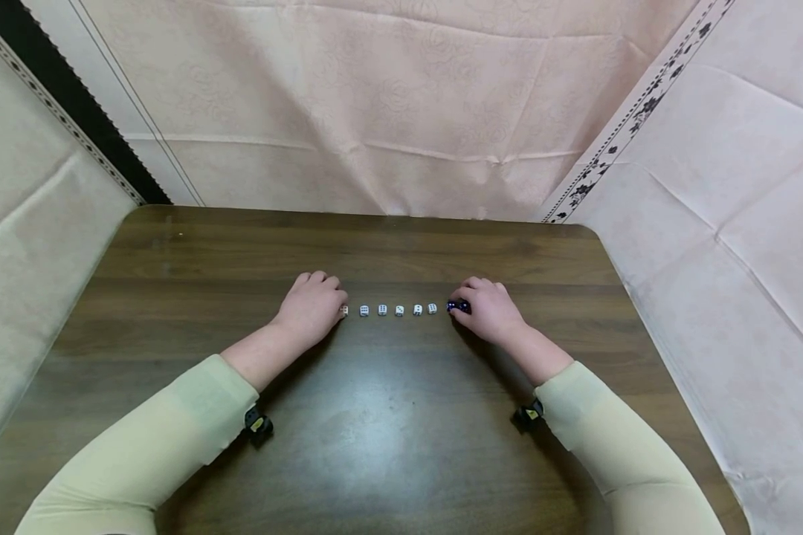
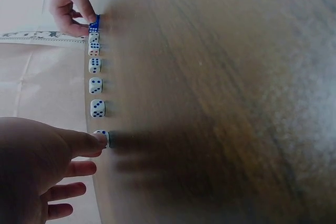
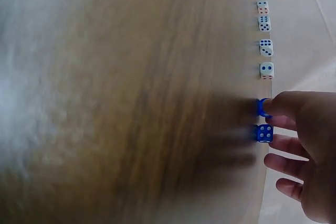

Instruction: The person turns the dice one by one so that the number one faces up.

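Note:
Several small white dice (image 1: 399, 310) stand spaced out in a row on the wooden table. My left hand (image 1: 313, 306) is at the row's left end, where thumb and index finger pinch the last white die (image 2: 108, 139); its other fingers stick out loosely. At the right end, my right hand (image 1: 487, 308) pinches a blue die (image 3: 261, 107) with thumb and index finger, the thumb hiding part of it. A second blue die (image 3: 265, 133) with white pips stands just outside that one, near the right hand's middle finger.
The brown wooden table (image 1: 375, 416) has rounded far corners. A pale pink cloth (image 1: 388, 104) hangs behind it, with white cloth (image 1: 743, 223) along the right side. Dark wrist cameras (image 1: 259, 426) are strapped near both light green sleeves (image 1: 154, 423).

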The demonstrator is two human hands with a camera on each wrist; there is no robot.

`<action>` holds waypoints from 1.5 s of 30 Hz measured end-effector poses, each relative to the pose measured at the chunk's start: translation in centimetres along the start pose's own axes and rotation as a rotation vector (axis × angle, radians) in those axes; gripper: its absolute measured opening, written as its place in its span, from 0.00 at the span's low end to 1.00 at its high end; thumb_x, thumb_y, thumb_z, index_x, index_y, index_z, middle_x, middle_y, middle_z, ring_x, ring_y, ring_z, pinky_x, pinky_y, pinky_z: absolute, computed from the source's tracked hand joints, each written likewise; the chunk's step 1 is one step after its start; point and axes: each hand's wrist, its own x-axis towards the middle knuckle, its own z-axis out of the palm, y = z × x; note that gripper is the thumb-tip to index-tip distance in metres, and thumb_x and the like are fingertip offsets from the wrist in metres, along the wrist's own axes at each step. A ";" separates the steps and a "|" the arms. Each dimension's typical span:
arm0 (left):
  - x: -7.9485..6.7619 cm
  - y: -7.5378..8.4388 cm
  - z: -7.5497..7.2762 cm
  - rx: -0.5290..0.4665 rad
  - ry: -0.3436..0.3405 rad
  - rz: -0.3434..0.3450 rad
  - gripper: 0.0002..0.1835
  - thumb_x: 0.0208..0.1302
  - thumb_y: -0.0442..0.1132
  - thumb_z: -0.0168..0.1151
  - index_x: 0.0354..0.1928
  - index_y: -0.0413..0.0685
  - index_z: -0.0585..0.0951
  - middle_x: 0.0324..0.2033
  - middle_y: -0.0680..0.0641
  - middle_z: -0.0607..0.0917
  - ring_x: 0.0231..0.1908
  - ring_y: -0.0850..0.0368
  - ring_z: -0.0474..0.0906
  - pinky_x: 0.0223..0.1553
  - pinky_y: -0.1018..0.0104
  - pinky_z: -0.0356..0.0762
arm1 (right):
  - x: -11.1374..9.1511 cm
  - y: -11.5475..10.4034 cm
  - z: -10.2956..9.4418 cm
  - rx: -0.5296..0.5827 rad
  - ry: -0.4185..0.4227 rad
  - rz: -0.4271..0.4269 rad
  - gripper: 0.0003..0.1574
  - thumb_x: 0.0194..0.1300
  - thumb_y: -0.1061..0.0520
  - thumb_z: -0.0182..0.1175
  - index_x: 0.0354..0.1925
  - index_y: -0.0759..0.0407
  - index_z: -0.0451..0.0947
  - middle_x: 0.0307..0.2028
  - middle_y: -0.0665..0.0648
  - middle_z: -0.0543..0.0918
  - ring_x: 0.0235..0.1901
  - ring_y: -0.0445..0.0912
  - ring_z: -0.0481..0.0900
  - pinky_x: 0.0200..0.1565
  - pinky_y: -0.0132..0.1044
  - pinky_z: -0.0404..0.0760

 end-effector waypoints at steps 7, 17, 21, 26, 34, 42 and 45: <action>0.1 0.0 -0.2 0.005 -0.016 0.002 0.07 0.61 0.45 0.59 0.32 0.51 0.83 0.35 0.48 0.78 0.42 0.48 0.71 0.48 0.52 0.65 | 0.2 0.4 0.0 -0.008 -0.019 -0.004 0.12 0.58 0.46 0.61 0.40 0.48 0.81 0.43 0.52 0.77 0.44 0.50 0.74 0.43 0.46 0.66; 0.1 0.1 -0.2 0.012 -0.022 0.006 0.07 0.61 0.45 0.60 0.33 0.51 0.83 0.36 0.48 0.79 0.42 0.47 0.71 0.48 0.52 0.65 | 0.7 0.0 -1.0 -0.134 -0.049 -0.058 0.09 0.51 0.49 0.60 0.31 0.50 0.80 0.34 0.50 0.73 0.36 0.49 0.70 0.40 0.45 0.64; 0.1 0.1 -0.2 0.015 -0.023 0.007 0.07 0.61 0.45 0.60 0.33 0.51 0.83 0.36 0.48 0.78 0.42 0.48 0.71 0.48 0.52 0.65 | 1.1 -0.6 -1.5 -0.192 -0.080 -0.081 0.07 0.48 0.51 0.60 0.28 0.50 0.78 0.32 0.50 0.70 0.34 0.49 0.67 0.39 0.45 0.63; 0.2 0.0 -0.1 0.016 -0.024 0.005 0.07 0.61 0.44 0.59 0.33 0.52 0.83 0.36 0.48 0.78 0.42 0.47 0.71 0.48 0.52 0.65 | 1.7 -1.3 -1.6 -0.269 -0.137 -0.085 0.03 0.45 0.54 0.58 0.22 0.51 0.75 0.30 0.51 0.68 0.34 0.50 0.66 0.39 0.44 0.62; 0.2 0.1 0.0 0.017 -0.030 0.001 0.07 0.61 0.44 0.59 0.32 0.52 0.83 0.36 0.48 0.78 0.42 0.48 0.70 0.48 0.52 0.65 | 2.3 -2.3 -1.7 -0.363 -0.198 -0.096 0.10 0.46 0.55 0.57 0.30 0.56 0.78 0.33 0.53 0.70 0.36 0.52 0.67 0.39 0.45 0.63; 0.3 0.2 -0.3 0.007 -0.034 -0.004 0.06 0.61 0.43 0.59 0.32 0.51 0.83 0.36 0.48 0.79 0.42 0.47 0.70 0.48 0.52 0.65 | 2.6 -2.9 -2.0 -0.412 -0.268 -0.087 0.14 0.50 0.52 0.60 0.35 0.57 0.80 0.36 0.55 0.72 0.38 0.53 0.68 0.41 0.45 0.63; 0.2 0.2 -0.3 0.007 -0.038 -0.006 0.06 0.61 0.43 0.58 0.32 0.52 0.83 0.36 0.48 0.78 0.42 0.47 0.70 0.49 0.52 0.65 | 2.7 -3.0 -2.0 -0.431 -0.291 -0.082 0.15 0.50 0.51 0.61 0.36 0.57 0.81 0.37 0.55 0.72 0.39 0.53 0.68 0.42 0.46 0.63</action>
